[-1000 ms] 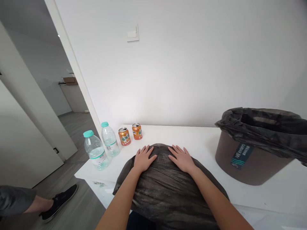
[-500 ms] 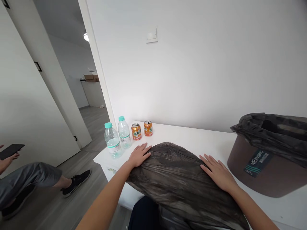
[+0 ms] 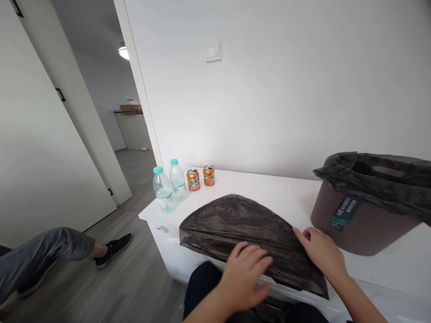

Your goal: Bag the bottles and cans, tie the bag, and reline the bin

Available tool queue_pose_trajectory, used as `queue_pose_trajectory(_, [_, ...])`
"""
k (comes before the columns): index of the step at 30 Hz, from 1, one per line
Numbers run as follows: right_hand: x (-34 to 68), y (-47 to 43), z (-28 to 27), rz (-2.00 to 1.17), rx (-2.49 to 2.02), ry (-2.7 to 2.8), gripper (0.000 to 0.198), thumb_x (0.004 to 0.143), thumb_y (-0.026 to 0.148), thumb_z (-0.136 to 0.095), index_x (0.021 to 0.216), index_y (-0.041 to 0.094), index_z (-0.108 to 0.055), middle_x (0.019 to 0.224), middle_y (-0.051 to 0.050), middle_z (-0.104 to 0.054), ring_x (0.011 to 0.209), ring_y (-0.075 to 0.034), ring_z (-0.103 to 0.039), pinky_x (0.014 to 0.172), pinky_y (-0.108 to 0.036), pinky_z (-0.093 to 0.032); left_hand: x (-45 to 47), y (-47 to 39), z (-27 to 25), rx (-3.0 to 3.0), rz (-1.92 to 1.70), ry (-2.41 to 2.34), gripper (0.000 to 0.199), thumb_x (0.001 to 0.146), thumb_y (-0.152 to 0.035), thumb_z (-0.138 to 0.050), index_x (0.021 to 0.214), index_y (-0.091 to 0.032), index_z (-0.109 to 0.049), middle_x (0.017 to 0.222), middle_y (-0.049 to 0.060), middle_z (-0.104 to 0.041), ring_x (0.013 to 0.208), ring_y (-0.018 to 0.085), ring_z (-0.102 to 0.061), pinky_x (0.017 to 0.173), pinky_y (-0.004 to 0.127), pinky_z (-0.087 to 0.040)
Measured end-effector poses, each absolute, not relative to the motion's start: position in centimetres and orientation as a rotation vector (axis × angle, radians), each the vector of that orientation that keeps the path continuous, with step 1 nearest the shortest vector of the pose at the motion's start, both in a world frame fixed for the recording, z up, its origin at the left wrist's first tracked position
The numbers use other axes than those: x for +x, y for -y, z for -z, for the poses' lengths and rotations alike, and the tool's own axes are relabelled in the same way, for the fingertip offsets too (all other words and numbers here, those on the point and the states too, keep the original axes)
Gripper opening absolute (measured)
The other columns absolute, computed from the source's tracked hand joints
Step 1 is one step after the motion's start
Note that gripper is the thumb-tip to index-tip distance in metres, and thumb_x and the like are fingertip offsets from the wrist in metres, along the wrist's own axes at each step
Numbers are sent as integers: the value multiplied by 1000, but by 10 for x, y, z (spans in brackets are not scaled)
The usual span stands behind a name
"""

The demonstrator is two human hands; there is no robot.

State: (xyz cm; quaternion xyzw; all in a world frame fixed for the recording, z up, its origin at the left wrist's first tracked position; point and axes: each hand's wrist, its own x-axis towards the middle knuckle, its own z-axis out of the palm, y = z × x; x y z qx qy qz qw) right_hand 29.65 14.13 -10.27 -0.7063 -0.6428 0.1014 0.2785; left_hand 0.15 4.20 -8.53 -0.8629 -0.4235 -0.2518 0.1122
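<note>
A dark, see-through garbage bag (image 3: 232,220) lies spread on the white tabletop, its near side hanging past the front edge. My left hand (image 3: 245,276) is over the bag's near edge, fingers apart and holding nothing; whether it touches the plastic is unclear. At the bag's right side, my right hand (image 3: 321,251) has its fingers curled, with thumb and forefinger pinching the plastic edge. A brown garbage bin (image 3: 377,229) lined with a black bag (image 3: 363,179) stands to the right of that hand.
Two clear bottles with teal caps, one nearer (image 3: 164,190) and one farther (image 3: 178,180), stand on the table's (image 3: 262,184) left end. Beside them are two orange cans (image 3: 193,180). A seated person's leg (image 3: 57,244) is at lower left, near a door (image 3: 40,148).
My left hand has left the bag's far left edge and come toward me to its near side. My right hand has gone from lying flat to pinching. Less of the bag hangs toward me.
</note>
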Motion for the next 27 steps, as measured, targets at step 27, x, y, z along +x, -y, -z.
queue_pose_trajectory(27, [278,-66,54,-700,-1754,1588,38,91,61,-37,76,28,-49,63,1,-58,64,-22,-58,61,-30,-41,93,-15,180,-2303,898,1172,73,85,-25,-72,153,-38,-46,159,7,-46,149,32,-39,123,61,-26])
